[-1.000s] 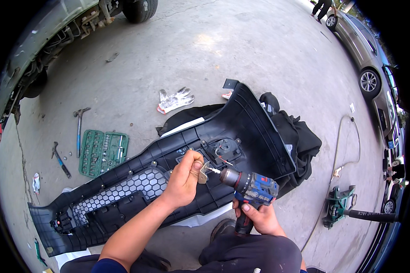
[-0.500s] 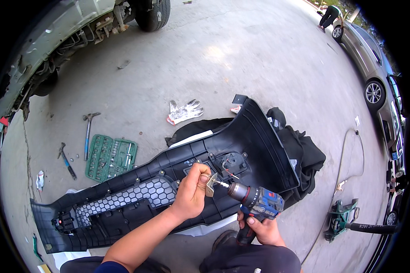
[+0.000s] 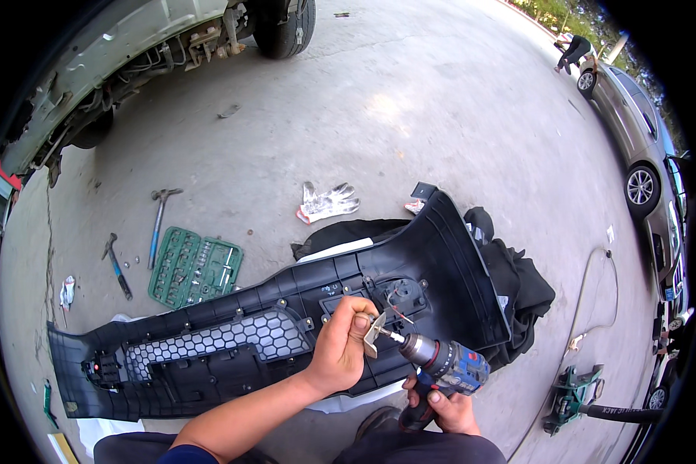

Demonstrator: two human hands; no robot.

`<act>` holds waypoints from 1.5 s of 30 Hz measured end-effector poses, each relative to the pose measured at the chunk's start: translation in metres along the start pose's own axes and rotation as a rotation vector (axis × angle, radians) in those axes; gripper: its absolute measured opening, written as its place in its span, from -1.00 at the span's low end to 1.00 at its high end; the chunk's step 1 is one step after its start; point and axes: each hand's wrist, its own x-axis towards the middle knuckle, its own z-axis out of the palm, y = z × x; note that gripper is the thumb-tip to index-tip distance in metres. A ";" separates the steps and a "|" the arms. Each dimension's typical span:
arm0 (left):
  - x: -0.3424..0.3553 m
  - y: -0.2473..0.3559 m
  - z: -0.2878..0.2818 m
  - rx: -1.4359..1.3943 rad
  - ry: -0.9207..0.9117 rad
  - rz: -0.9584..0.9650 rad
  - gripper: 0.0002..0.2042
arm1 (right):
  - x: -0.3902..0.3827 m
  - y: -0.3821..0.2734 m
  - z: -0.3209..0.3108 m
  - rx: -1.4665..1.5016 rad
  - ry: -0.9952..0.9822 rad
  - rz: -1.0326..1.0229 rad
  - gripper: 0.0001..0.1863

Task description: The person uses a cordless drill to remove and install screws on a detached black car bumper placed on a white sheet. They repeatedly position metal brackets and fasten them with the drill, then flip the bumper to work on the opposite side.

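Near the lower middle, my left hand [image 3: 336, 352] pinches a small bent metal bracket [image 3: 373, 340] between thumb and fingers. The bit of a blue and black cordless drill [image 3: 460, 365] meets the bracket from the right; whether it is inside a hole I cannot tell. Around the drill's grip, my right hand [image 3: 452, 414] is closed. Both hands are over a long black plastic bumper [image 3: 460, 271] lying inner side up, with a honeycomb grille opening, clips and a round housing with loose wires.
A green socket set [image 3: 197, 267], two hammers [image 3: 159, 216] and a dirty white glove [image 3: 329, 203] lie on the concrete. Dark cloth [image 3: 530, 286] is under the bumper. A floor jack [image 3: 576, 394] and hose lie right. A raised vehicle [image 3: 100, 62] stands upper left; a person [image 3: 572, 52] bends beside a car [image 3: 622, 104].
The view has shifted, so the scene sits lower in the picture. Both hands, still holding bracket and drill, appear lower and further right. The person in the distance has bent over.
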 end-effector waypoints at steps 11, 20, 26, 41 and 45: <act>0.008 -0.031 -0.001 -0.144 0.118 -0.219 -0.73 | 0.007 0.000 0.004 -0.006 -0.023 -0.044 -0.35; 0.015 -0.034 -0.011 -0.428 -0.004 -0.347 -0.72 | 0.007 -0.007 0.004 -0.042 -0.035 0.026 -0.45; 0.019 -0.024 -0.015 -0.109 -0.048 -0.267 -0.77 | 0.005 -0.014 0.003 -0.089 -0.034 0.077 -0.48; 0.020 -0.007 -0.019 0.164 -0.129 -0.180 -0.84 | 0.003 -0.010 0.001 -0.053 -0.032 0.062 -0.51; 0.017 -0.013 -0.019 0.245 -0.146 -0.122 -0.84 | 0.002 -0.005 -0.003 -0.060 -0.031 0.049 -0.56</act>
